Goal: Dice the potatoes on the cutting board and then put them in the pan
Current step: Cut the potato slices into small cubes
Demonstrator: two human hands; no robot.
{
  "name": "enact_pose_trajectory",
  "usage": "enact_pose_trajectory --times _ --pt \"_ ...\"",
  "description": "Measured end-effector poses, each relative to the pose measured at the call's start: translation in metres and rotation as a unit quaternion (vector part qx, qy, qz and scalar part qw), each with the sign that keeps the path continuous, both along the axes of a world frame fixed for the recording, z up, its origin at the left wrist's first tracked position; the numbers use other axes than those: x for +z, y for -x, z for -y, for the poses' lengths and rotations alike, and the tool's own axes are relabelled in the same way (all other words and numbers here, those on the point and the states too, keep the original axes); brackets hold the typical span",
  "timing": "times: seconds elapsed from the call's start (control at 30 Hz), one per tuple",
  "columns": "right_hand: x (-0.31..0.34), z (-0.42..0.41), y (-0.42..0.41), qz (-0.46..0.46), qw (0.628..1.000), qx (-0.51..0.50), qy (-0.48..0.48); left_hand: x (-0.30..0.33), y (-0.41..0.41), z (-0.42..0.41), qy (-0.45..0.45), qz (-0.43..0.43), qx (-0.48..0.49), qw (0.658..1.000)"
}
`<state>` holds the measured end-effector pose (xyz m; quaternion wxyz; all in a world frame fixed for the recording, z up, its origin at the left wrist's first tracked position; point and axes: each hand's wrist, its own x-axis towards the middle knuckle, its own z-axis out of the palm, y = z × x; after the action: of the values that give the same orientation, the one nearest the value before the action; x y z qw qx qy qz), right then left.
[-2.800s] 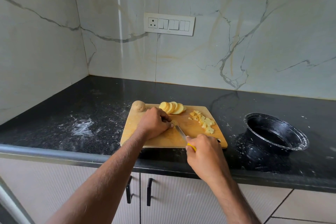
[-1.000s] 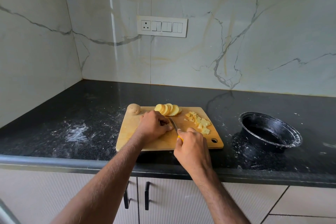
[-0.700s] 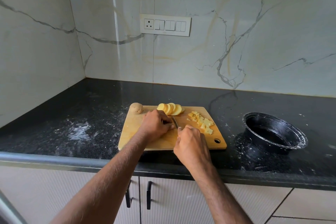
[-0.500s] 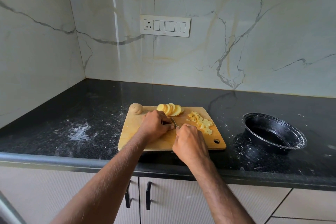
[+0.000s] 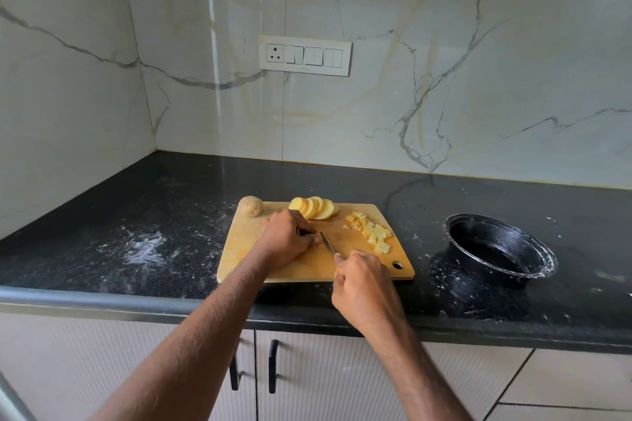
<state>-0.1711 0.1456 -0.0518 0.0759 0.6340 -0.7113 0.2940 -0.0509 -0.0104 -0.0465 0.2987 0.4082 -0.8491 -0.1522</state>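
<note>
Right now your pan [image 5: 533, 270] sits on the black countertop [image 5: 102, 215], well to the right of the cutting board [image 5: 239, 249]; it is a dark round vessel with white smears on its rim, and no potato shows inside it. All the potato is on the board: a whole unpeeled potato [image 5: 250, 206] at the far left corner, a fanned row of round slices [image 5: 313, 207] along the far edge, and a small heap of diced pieces [image 5: 371, 232] toward the right side, near the board's hanging hole [image 5: 397, 264].

Your left hand [image 5: 285, 239] lies curled, knuckles up, on the middle of the board, fingertips tucked down; whatever it pins there is hidden under the fingers, so you cannot tell what it holds. Your right hand [image 5: 362, 284] is wrapped around the handle of a knife [image 5: 328, 243], a sliver of yellow showing at the fist, with the blade pointing away from you and its tip just beside the left fingertips.

White powdery streaks dust the countertop left of the board and around the pan. Behind stands a pale marble-veined backsplash carrying a white switch panel [image 5: 305, 55]. Below the counter edge are light cabinet doors with two dark handles [image 5: 272, 366].
</note>
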Motion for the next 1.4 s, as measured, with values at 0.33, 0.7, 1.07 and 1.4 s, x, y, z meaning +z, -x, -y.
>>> enact_pose_trajectory --times 0.33,0.7,1.07,1.4 --pt "-0.005 -0.013 0.010 0.062 0.997 -0.016 0.034 0.000 -0.004 -0.007 -0.002 -0.032 0.020 0.999" --pt "-0.001 0.006 -0.013 0.054 0.998 -0.024 0.027 -0.001 -0.003 -0.004 0.008 -0.032 0.011 0.999" --pt "0.006 0.023 -0.025 0.007 0.999 -0.028 -0.023 -0.002 -0.004 0.003 -0.002 -0.029 -0.015 0.999" --pt "0.005 0.020 -0.008 0.005 1.000 0.012 -0.008 0.000 -0.001 0.000 -0.015 -0.036 0.009 0.999"
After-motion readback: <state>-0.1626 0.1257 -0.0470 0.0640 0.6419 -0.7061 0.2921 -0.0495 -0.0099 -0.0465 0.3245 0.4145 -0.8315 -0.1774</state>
